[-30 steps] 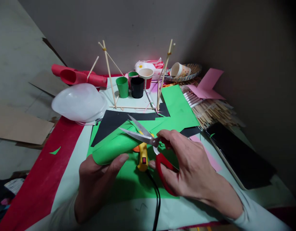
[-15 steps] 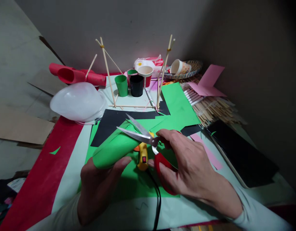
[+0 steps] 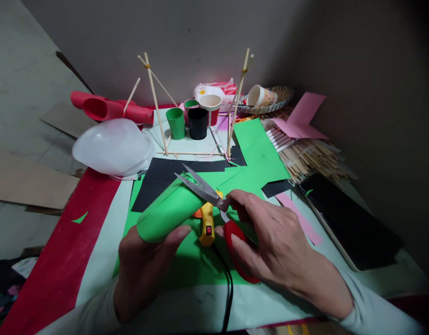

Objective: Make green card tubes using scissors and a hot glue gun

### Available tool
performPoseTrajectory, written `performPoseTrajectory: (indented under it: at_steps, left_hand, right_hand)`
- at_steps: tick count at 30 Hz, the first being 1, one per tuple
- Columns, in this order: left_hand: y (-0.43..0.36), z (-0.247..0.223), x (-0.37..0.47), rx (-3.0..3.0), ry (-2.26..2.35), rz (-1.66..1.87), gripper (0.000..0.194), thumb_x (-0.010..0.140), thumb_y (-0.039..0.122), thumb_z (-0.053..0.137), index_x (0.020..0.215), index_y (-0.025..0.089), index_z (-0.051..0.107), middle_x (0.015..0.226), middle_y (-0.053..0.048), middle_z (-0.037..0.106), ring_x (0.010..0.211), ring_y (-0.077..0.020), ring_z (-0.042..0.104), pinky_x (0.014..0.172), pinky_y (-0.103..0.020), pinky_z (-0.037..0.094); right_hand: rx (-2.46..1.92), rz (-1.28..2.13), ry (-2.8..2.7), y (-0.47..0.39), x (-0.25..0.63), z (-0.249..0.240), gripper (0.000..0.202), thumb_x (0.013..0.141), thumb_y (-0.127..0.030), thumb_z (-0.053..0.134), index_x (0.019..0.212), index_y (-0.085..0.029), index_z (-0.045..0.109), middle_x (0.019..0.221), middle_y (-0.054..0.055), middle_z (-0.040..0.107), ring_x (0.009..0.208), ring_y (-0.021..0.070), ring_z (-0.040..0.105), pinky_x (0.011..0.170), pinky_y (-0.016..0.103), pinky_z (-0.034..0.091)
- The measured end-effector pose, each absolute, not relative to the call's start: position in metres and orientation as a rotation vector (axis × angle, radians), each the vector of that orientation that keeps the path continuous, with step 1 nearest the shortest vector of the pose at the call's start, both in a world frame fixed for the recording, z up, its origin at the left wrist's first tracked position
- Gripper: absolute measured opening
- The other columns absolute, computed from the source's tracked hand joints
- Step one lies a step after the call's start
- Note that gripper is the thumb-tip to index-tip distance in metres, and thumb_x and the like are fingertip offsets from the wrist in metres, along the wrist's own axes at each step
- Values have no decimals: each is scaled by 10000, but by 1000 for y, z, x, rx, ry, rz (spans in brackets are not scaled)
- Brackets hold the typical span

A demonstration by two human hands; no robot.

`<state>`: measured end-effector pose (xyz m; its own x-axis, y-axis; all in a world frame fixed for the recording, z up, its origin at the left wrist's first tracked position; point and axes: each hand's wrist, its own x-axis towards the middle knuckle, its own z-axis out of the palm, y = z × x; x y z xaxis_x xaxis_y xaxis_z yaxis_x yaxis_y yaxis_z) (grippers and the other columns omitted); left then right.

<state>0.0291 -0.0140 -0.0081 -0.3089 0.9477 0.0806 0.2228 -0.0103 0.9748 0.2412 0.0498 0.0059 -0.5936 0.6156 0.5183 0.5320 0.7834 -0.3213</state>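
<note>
My left hand (image 3: 148,265) is wrapped round the lower end of a rolled green paper cup (image 3: 170,214), with the thumb along its near side. The roll lies tilted, its far end up to the right. Red-handled scissors (image 3: 202,186) are in my right hand (image 3: 273,242), fingers through the handles. Their blades are slightly parted and lie at the roll's far edge; I cannot tell how much paper is between them. Under the scissors rests a yellow glue gun (image 3: 207,228) with a red switch, its black cord running toward me.
Green paper (image 3: 263,149) and black paper (image 3: 155,181) lie beneath. A stick frame (image 3: 153,102) stands behind, near a green cup (image 3: 175,124) and a black cup (image 3: 197,124). Left is a pale balloon-like bag (image 3: 111,146); right, a phone-like black slab (image 3: 347,223) and a stick bundle (image 3: 312,158).
The scissor blades have come closer together at the paper's edge. My left hand and the green roll have shifted slightly to the right.
</note>
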Motion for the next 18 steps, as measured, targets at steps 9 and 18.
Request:
performPoseTrajectory:
  at_steps: [9,18]
  left_hand:
    - [-12,-10,29,1442,1697,1379,37,843,305,789,824,294,818,761,19,801,759,-227,777,886,-361,642]
    - [-6,-4,26,1446,1886,1285,74,771,362,795,743,299,820,652,22,777,553,-212,690,607,-333,615]
  right_hand:
    - [-808,101,-2385,52,244,2,314,1062,-274,400,1136,-40,597,804,93,707,559,164,601,521,279,482]
    - [-929,486,-2177,57,245,6,114,1020,-259,583,1061,-155,605,740,-26,631,560,109,549,544,234,428]
